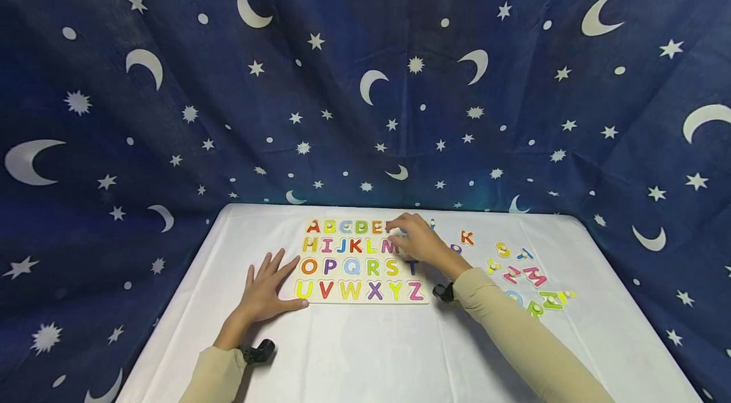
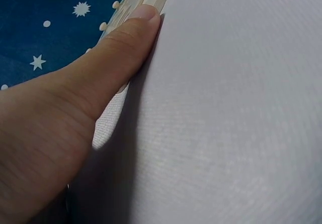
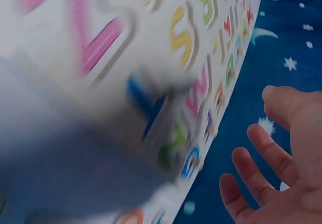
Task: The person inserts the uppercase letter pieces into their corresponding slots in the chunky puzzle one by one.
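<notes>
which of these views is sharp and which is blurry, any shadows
Head view: mostly sharp, evenly lit, edges bowed by the wide lens; right hand slightly smeared over the puzzle board. Left wrist view: thumb crisp, casting a dark shadow on the white cloth. Right wrist view: heavy motion blur across the letters.

A flat, pale wooden alphabet puzzle board (image 1: 365,261) lies near the far edge of the table, just left of its middle. Its four rows hold coloured letters from A to Z, seated in cut-out recesses. Its upper right part is hidden, and its near left corner is touched.
</notes>
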A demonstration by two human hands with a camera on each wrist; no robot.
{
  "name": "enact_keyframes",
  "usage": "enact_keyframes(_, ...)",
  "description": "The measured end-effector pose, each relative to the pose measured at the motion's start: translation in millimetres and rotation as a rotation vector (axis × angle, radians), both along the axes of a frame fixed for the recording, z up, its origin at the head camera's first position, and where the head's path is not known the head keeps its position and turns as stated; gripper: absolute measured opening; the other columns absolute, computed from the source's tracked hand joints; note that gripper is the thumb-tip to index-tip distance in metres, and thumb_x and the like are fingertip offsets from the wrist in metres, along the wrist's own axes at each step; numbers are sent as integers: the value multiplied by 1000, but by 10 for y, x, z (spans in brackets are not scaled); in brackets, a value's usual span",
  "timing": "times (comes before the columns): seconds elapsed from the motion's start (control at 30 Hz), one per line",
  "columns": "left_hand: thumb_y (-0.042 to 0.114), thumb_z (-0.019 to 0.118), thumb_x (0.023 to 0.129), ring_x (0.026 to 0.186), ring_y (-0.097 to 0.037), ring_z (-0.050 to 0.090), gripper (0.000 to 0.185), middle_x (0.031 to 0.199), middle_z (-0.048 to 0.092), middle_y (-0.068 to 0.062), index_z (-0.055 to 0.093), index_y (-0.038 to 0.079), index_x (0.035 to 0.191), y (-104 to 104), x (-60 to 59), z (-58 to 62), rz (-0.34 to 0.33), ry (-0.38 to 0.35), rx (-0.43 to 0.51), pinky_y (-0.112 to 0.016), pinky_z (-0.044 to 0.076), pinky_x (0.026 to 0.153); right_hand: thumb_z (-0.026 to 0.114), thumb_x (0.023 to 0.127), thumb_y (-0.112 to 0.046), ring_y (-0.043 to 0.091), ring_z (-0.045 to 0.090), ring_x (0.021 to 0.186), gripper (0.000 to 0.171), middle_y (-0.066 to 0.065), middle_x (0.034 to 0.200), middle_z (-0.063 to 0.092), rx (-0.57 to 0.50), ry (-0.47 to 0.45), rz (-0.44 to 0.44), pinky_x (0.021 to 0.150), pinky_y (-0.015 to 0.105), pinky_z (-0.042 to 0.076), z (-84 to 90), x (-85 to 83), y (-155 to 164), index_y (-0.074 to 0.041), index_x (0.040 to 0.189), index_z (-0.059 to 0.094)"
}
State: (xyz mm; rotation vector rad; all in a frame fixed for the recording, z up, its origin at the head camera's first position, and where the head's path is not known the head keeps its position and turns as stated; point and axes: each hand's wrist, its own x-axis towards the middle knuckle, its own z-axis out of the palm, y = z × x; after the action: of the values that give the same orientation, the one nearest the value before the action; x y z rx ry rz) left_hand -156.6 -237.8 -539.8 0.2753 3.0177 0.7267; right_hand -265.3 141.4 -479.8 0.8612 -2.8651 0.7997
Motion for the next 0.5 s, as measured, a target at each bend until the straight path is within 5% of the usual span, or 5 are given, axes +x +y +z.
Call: enact_keyframes(0.5,62,86,69,154,-49,10,106,168,23,-22,45,19,157,8,-7,-2,-5,16,4,-74,-2,118,72,97,-14,37,63,104,24,11,120,70,-28,49,-113,89,55,50,266,243,1088,-9,120,75)
